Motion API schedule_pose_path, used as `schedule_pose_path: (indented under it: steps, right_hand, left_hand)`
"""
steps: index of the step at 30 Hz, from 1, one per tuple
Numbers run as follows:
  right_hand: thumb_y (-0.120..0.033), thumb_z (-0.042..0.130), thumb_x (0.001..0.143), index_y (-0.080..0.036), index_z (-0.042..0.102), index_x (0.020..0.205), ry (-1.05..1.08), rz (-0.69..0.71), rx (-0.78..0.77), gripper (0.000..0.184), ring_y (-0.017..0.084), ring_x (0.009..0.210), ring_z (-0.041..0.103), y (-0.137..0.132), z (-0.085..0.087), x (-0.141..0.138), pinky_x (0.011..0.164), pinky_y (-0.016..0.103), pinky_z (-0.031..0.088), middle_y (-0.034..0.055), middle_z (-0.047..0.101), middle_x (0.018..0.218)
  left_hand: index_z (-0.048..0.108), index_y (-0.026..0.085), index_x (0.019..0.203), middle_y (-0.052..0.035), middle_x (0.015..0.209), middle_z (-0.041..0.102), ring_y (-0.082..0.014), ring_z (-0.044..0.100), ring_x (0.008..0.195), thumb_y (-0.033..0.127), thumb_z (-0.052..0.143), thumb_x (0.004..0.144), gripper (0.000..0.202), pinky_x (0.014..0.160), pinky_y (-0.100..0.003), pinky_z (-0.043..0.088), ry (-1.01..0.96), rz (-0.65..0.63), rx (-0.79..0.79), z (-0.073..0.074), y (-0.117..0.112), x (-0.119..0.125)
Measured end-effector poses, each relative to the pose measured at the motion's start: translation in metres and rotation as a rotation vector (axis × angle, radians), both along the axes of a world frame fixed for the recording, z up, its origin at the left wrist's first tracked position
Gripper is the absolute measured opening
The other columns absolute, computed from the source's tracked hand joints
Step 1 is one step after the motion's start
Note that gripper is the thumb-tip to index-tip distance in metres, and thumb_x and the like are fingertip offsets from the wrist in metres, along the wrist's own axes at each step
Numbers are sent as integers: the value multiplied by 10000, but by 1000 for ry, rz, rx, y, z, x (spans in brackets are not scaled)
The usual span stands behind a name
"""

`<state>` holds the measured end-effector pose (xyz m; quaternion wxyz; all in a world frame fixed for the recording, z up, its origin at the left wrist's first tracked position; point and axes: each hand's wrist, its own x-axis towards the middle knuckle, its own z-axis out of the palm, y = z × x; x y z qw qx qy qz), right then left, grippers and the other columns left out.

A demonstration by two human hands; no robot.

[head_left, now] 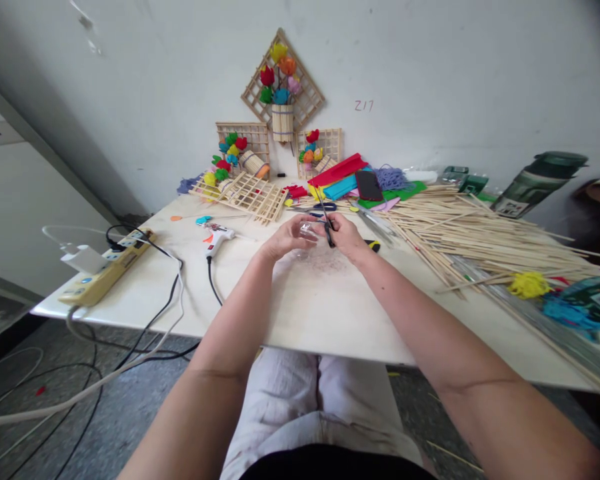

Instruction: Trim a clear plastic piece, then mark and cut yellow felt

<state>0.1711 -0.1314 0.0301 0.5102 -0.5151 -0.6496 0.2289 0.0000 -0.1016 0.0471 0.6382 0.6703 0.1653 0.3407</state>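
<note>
Holding thin clear plastic (307, 231) in left hand (284, 240), with fingers curled round it; gripping black-handled scissors (330, 235) in right hand (350, 239), with fingers closed round the handles. Both around mid-table, set back from the front edge of the table (325, 320), right of the glue gun (220, 241). Probably at a cutting or trimming step; cannot tell blade contact. For the next snip, likely needs steady plastic, left fingertips clear of blades.
</note>
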Motion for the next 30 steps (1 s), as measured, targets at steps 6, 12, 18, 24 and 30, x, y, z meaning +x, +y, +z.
schedule_pose_path:
  steps: [6,12,18,24,30]
  right_hand:
    - [-435,691,603,-169,554,1019,65,43,12,512,168,781,589,-5,4,0,735,320,467,38,642,865]
    - [-430,705,589,-168,572,1037,-36,28,103,536,197,842,590,-12,11,1,780,341,460,61,647,919]
    - [-412,696,600,-179,579,1059,-66,30,150,528,208,882,587,-12,10,1,820,351,451,66,644,970]
    - [-425,679,613,-176,578,1061,-73,8,166,522,200,848,593,-10,9,2,804,342,452,60,651,919]
    - [-444,687,628,-193,575,1085,-141,3,211,534,200,868,603,-9,7,4,775,315,461,61,652,953]
  left_hand:
    - [489,160,1074,-47,963,614,-131,607,765,119,755,495,639,717,-274,474,-29,82,56,-2,-1,4]
    - [491,162,1052,-56,994,611,-156,603,827,152,762,489,624,755,-288,466,-64,135,113,-7,1,8]
    - [501,168,1051,-62,1006,611,-176,596,870,200,762,509,603,787,-315,459,-88,195,163,-9,3,8]
    - [488,189,1114,-71,1056,589,-200,586,932,215,716,579,582,813,-345,451,-86,88,120,-10,5,4]
    - [496,181,1104,-70,1030,597,-220,533,1045,239,681,629,513,864,-354,428,-122,131,137,-11,7,5]
